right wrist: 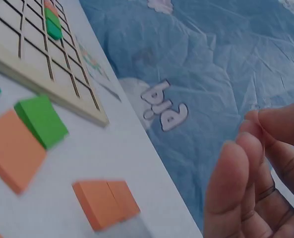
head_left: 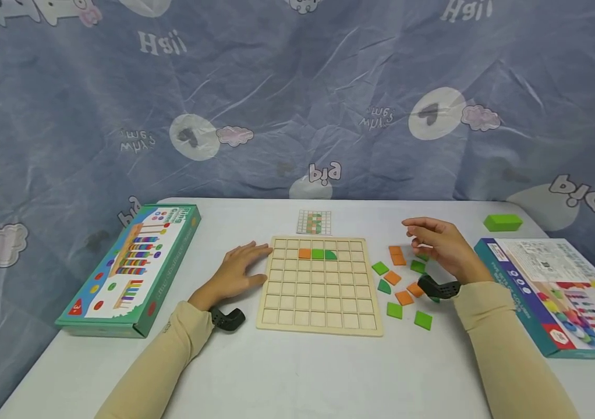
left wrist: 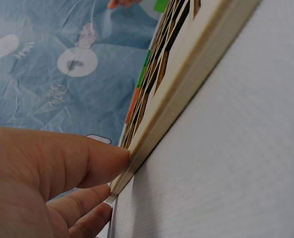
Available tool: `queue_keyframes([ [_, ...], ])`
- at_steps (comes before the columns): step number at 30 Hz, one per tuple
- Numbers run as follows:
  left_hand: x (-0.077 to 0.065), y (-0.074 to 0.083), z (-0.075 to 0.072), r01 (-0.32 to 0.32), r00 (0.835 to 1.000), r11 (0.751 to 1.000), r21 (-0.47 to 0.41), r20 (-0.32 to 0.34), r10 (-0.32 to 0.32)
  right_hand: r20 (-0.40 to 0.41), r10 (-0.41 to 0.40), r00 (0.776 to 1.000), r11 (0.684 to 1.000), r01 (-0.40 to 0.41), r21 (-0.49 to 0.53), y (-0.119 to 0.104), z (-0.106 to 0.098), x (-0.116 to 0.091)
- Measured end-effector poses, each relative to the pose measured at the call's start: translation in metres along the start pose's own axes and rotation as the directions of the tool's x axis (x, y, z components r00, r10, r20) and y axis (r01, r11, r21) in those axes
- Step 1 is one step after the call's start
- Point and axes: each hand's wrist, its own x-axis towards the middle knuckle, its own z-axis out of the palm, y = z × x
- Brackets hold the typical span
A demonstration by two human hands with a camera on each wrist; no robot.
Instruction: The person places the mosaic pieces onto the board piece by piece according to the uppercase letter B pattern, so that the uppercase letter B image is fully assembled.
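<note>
A wooden grid board (head_left: pixel 325 288) lies on the white table. In its top row sit an orange square tile (head_left: pixel 304 254), a green square tile (head_left: pixel 317 254) and a green quarter-round tile (head_left: pixel 330 255), side by side. My left hand (head_left: pixel 237 269) touches the board's left edge with its thumb (left wrist: pixel 104 161) and fingertips, not gripping it. Above the loose tiles on the right, my right hand (head_left: pixel 443 244) hovers with loosely bent fingers and nothing visible held. Beneath it lie several orange tiles (head_left: pixel 392 277) and green tiles (head_left: pixel 394 310); its wrist hides some of them.
Behind the board lies a small pattern card (head_left: pixel 314 222) with a coloured grid. A green-edged game box (head_left: pixel 137 256) flanks the left side, another box (head_left: pixel 565 297) the right. Beyond that one stands a green block (head_left: pixel 503 222). A patterned blue cloth (head_left: pixel 297 105) hangs behind the table.
</note>
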Motion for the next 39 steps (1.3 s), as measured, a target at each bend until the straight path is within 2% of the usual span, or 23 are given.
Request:
queue_keyframes([
  [3, 0.000, 0.000, -0.001, 0.009, 1.000, 1.000, 0.000, 0.002, -0.009, -0.035, 0.009, 0.999, 0.999, -0.007, 0.039, 0.003, -0.009, -0.002],
  [6, -0.001, 0.000, -0.001, 0.011, 1.000, 1.000, 0.003, 0.000, -0.011, -0.076, 0.035, 0.997, 0.999, -0.032, 0.036, 0.007, -0.015, -0.002],
  [12, -0.002, -0.002, -0.001, 0.009, 1.000, 1.000, -0.006, -0.004, -0.009, -0.152, 0.082, 0.985, 0.987, -0.101, -0.122, 0.017, -0.025, 0.000],
  [17, -0.003, -0.002, -0.001, 0.009, 1.000, 1.000, -0.012, -0.009, -0.009, -0.248, 0.115, 0.962, 0.929, -0.193, -0.315, 0.022, -0.026, 0.000],
  [21, -0.003, -0.001, -0.001, 0.009, 1.000, 1.000, -0.015, -0.008, -0.009, -0.284, 0.116, 0.952, 0.899, -0.222, -0.377, 0.025, -0.026, -0.001],
  [26, -0.002, 0.001, -0.001, 0.013, 1.000, 1.000, -0.011, -0.004, -0.013, -0.270, 0.110, 0.957, 0.870, -0.224, -0.439, 0.028, -0.029, -0.001],
  [32, -0.003, 0.002, -0.001, 0.011, 1.000, 1.000, -0.013, -0.003, -0.011, -0.246, 0.110, 0.963, 0.811, -0.231, -0.538, 0.031, -0.031, 0.002],
  [39, -0.002, 0.003, -0.002, 0.002, 1.000, 1.000, -0.015, -0.004, -0.002, -0.217, 0.079, 0.973, 0.745, -0.202, -0.636, 0.032, -0.030, 0.004],
])
